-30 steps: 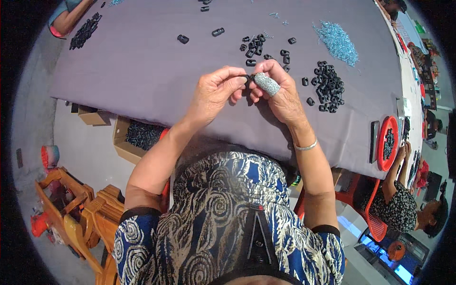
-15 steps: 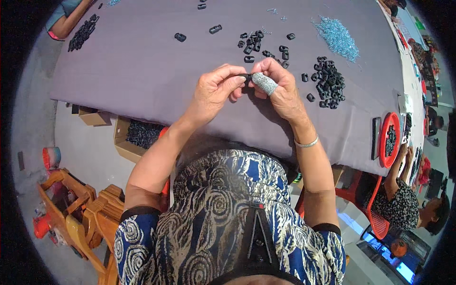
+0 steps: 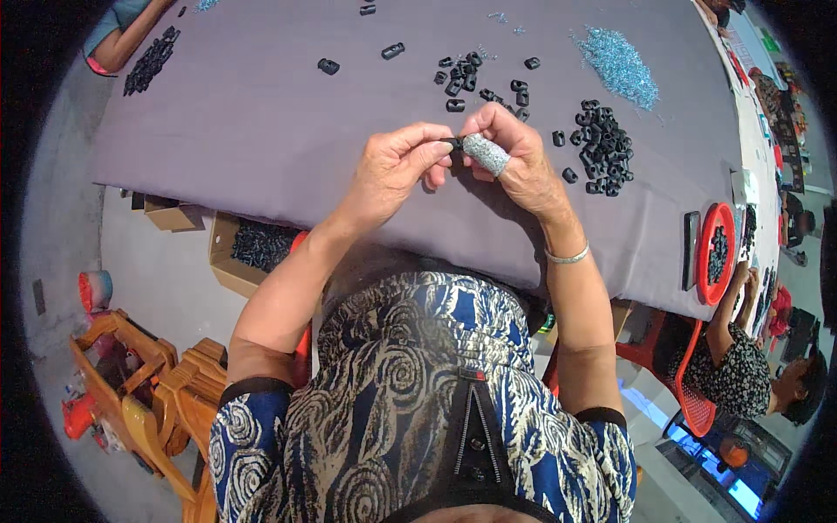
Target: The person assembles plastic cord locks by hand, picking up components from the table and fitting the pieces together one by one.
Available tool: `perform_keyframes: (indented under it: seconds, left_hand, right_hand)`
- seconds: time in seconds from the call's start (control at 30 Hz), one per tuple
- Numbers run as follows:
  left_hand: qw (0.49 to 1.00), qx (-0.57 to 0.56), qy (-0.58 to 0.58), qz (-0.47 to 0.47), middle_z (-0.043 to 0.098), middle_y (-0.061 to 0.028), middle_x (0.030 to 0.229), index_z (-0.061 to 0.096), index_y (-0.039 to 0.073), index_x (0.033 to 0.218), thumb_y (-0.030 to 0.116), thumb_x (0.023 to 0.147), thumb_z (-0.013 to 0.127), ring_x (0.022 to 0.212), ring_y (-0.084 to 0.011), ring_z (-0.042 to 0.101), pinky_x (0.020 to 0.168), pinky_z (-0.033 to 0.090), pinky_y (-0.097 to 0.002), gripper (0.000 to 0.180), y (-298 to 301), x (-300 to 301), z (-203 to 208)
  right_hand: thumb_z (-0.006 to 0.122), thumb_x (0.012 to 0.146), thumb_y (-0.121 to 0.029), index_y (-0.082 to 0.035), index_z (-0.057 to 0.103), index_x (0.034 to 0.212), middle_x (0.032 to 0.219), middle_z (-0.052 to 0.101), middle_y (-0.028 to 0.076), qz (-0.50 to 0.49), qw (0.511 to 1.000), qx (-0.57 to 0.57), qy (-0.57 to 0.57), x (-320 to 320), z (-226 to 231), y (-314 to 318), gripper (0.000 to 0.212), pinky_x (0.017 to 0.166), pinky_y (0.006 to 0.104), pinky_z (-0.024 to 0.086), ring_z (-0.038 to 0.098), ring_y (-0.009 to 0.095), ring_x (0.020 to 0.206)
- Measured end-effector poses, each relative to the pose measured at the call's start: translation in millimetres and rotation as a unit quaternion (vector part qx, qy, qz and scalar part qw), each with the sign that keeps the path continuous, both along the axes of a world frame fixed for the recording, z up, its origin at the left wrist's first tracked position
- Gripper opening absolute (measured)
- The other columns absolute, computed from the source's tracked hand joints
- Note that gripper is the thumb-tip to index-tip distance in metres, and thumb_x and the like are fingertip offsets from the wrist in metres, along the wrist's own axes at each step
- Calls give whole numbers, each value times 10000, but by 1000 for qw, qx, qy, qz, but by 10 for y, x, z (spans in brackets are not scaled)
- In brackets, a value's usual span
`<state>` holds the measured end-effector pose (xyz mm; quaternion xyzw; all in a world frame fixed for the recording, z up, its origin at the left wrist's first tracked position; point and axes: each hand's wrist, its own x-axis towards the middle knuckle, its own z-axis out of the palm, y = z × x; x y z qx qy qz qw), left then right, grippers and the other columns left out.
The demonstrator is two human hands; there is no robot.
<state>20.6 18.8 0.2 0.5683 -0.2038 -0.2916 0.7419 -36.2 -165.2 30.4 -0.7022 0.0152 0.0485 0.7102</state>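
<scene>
My left hand (image 3: 392,170) and my right hand (image 3: 521,166) meet over the near part of the table. Between their fingertips is a small black plastic part (image 3: 456,142), mostly covered by the fingers. The left thumb and forefinger pinch its left end, while the right fingers close on the other end. A silvery-grey wrap (image 3: 486,153) covers one right-hand digit. Just beyond the hands, loose black cord locks (image 3: 471,74) lie scattered. A denser heap of black cord locks (image 3: 602,148) is to the right of my right hand.
A pile of shiny bluish springs (image 3: 619,68) lies at the far right of the grey tablecloth (image 3: 235,113). Slim black parts (image 3: 153,61) are heaped far left, near another person's arm (image 3: 131,39). A red basket (image 3: 717,254) sits at the right edge; below the table's left edge stands a cardboard box (image 3: 228,261).
Both hands keep their pinch on the small black part and have barely moved. The right forearm has shifted very slightly outward.
</scene>
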Motion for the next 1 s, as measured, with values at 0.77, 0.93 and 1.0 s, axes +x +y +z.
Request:
perform_keyframes:
  seconds: [0.77, 0.93, 1.0]
  left_hand:
    - [998, 22, -2, 61, 624, -69, 779, 597, -41, 1053, 113, 975, 482, 647, -125, 642, 595, 541, -249, 208, -102, -146, 17]
    - [995, 36, -41, 83, 625, -72, 786, 600, -34, 1057, 112, 974, 481, 640, -133, 648, 603, 547, -249, 206, -113, -120, 10]
    - [998, 46, -5, 46, 619, -62, 821, 566, -31, 1124, 117, 981, 477, 663, -129, 633, 636, 537, -253, 224, -94, -91, 59]
  right_hand:
    - [560, 896, -76, -42, 494, 890, 753, 523, 4, -16, 970, -193, -148, 17, -148, 83, 75, 544, 229, 410, 482, 65, 661]
    - [560, 811, -37, -25, 511, 880, 777, 595, 159, -46, 954, -236, -179, 39, -132, 118, 85, 614, 380, 468, 598, 362, 693]
    - [562, 829, -47, -24, 520, 908, 779, 604, 147, -52, 955, -226, -187, 42, -150, 109, 92, 599, 375, 472, 620, 329, 680]
